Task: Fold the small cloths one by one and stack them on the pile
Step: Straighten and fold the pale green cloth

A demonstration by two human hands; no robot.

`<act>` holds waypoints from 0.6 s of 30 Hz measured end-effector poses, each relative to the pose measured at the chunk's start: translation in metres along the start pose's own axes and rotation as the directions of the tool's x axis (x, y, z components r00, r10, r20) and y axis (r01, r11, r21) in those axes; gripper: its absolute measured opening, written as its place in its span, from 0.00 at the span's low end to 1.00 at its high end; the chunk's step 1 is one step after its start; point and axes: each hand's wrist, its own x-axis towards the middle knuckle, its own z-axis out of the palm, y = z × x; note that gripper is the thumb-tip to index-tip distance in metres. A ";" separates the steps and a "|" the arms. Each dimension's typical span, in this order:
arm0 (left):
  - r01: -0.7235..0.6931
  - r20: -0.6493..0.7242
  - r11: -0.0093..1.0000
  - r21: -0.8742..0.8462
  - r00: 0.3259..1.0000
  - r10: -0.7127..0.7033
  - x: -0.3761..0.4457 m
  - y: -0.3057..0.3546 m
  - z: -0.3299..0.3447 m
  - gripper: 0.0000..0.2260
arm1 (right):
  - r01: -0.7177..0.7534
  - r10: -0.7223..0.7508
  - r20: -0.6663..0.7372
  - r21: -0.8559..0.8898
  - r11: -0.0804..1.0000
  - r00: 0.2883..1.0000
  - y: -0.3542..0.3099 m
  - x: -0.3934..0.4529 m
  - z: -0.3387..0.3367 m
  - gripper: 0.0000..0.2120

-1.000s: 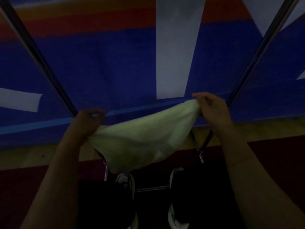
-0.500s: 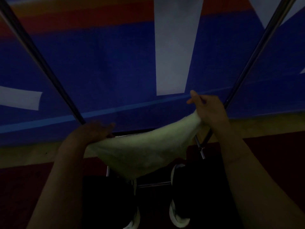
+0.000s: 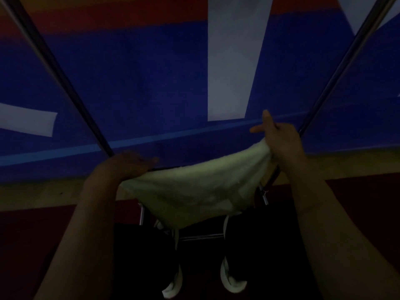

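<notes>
Dim light covers a blue banner (image 3: pixel 134 87) with white blocks and a red band on top, crossed by two slanting metal poles (image 3: pixel 65 83). Below it, a pale cloth (image 3: pixel 194 191) sags in the air between both hands. The left hand (image 3: pixel 127 165) grips its left edge; the right hand (image 3: pixel 281 141) pinches its right corner, two fingers sticking out. White shoes (image 3: pixel 229 280) show on the dark floor.

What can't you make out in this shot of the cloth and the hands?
- Pile of folded cloths: nowhere in the head view.
- Left hand fingertips: blurred and dim, so its grip on the pale cloth is unclear.
- Cloth's lower edge: blends into the dark area near the shoes.
- Cloth's fold state: too dim.
</notes>
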 end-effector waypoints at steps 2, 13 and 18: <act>-0.033 0.022 0.999 0.041 0.999 0.032 0.000 0.001 0.001 0.31 | -0.032 0.032 0.011 0.048 0.998 0.999 -0.003 -0.002 0.001 0.29; -0.325 -0.305 0.929 -0.177 0.915 0.262 -0.008 0.008 0.003 0.14 | -0.118 0.083 0.143 0.262 0.958 0.986 -0.014 -0.005 0.002 0.23; -0.561 -0.433 0.787 -0.257 0.795 0.425 -0.021 0.051 0.020 0.17 | -0.094 -0.066 0.418 0.351 0.932 0.906 -0.018 -0.015 0.015 0.09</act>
